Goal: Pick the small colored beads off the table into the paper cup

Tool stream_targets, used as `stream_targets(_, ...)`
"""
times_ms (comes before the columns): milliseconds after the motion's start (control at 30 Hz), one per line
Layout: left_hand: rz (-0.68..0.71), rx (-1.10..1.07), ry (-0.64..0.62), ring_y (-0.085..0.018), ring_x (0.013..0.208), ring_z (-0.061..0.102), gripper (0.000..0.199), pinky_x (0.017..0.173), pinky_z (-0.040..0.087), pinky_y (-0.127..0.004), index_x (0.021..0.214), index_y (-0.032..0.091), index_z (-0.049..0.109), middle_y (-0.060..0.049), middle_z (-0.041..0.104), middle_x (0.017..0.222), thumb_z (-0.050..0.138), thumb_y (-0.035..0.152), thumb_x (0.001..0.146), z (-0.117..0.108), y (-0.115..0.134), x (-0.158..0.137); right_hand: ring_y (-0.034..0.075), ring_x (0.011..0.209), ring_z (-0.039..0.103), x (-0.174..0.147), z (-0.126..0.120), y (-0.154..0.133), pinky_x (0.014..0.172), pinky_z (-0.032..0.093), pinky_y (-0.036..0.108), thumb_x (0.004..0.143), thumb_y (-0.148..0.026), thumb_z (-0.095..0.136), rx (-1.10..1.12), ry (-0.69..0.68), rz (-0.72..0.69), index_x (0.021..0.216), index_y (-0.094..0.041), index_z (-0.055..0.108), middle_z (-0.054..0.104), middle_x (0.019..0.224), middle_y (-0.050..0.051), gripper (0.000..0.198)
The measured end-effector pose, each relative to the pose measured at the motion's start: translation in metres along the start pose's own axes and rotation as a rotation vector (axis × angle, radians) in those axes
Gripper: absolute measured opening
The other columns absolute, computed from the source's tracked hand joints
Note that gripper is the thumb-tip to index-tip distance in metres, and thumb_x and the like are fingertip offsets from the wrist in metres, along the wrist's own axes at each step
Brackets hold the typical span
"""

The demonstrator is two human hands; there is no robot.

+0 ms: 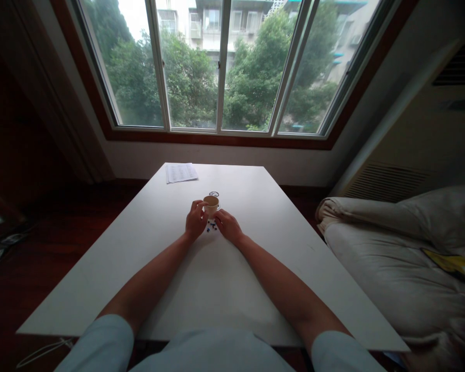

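**Tan, round-mouthed cup (pixel 211 203) between the left hand (pixel 196 222) and the right hand (pixel 229 226)**

Cup sits straight ahead of the person, past the near half of the white, flat-topped table (pixel 170 289). Mouth faces up; its axis runs roughly upright, though a slight tilt cannot be ruled out. Material unclear.

Neither hand is nearer: both touch the cup. Left hand lies against its left side, fingers curled partway and reaching up to the rim. Right hand sits lower, at its right, fingers bent together by the base. Hold is two-sided, one high, one low. Whether the base rests on the table or hangs just above it cannot be told.

Just on the near side of the cup, between the wrists: a scatter of small blue and black pieces (pixel 213 225), too small to identify. Just beyond the cup: a dark, thin-lined loop (pixel 214 194). Farther beyond, to its left: white printed paper sheets (pixel 182 172).
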State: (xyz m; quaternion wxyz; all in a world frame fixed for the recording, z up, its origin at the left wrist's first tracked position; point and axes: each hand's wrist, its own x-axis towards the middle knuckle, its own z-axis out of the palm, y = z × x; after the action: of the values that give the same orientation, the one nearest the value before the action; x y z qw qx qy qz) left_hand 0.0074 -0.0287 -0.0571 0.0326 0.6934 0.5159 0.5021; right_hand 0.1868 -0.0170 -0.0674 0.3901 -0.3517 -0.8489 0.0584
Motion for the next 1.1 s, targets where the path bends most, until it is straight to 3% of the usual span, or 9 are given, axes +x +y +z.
stream_targets(367, 0.033, 0.005, -0.031, -0.009, 0.072, 0.06, 0.03, 0.071, 0.054, -0.025, 0.116, 0.022, 0.06, -0.007, 0.056, 0.129, 0.052, 0.015, 0.089, 0.0019, 0.0011, -0.0009, 0.019, 0.089, 0.058, 0.0002, -0.0027, -0.001, 0.079, 0.047, 0.029, 0.096, -0.018, 0.048, -0.037, 0.101, -0.001, 0.101, -0.022, 0.063, 0.062, 0.096, 0.005, 0.017)
stream_targets(567, 0.029, 0.009, -0.023, -0.009, 0.072, 0.06, 0.03, 0.072, 0.056, -0.026, 0.117, 0.022, 0.061, -0.007, 0.056, 0.131, 0.052, 0.015, 0.089, 0.0032, -0.0003, -0.0012, 0.021, 0.099, 0.061, 0.0008, -0.0048, -0.0049, 0.087, 0.052, 0.033, 0.097, -0.019, 0.047, -0.026, 0.154, 0.001, 0.114, -0.024, 0.066, 0.066, 0.105, 0.007, 0.025)
stream_targets(767, 0.001, 0.01, -0.078, -0.009, 0.076, 0.064, 0.039, 0.07, 0.058, -0.026, 0.127, 0.026, 0.058, -0.006, 0.047, 0.146, 0.054, 0.017, 0.089, 0.0048, -0.0026, -0.0012, 0.024, 0.114, 0.058, 0.0031, -0.0074, -0.0081, 0.098, 0.052, 0.04, 0.099, -0.024, 0.047, -0.051, 0.216, 0.015, 0.129, -0.025, 0.061, 0.064, 0.122, 0.009, 0.033)
stream_targets(1100, -0.066, 0.025, -0.144, -0.011, 0.084, 0.068, 0.046, 0.066, 0.059, -0.025, 0.136, 0.03, 0.053, -0.007, 0.036, 0.158, 0.057, 0.021, 0.091, 0.0081, -0.0048, -0.0018, 0.028, 0.123, 0.053, 0.0033, -0.0057, -0.0043, 0.106, 0.047, 0.048, 0.099, -0.028, 0.047, -0.078, 0.19, 0.039, 0.142, -0.024, 0.054, 0.059, 0.132, 0.012, 0.044)
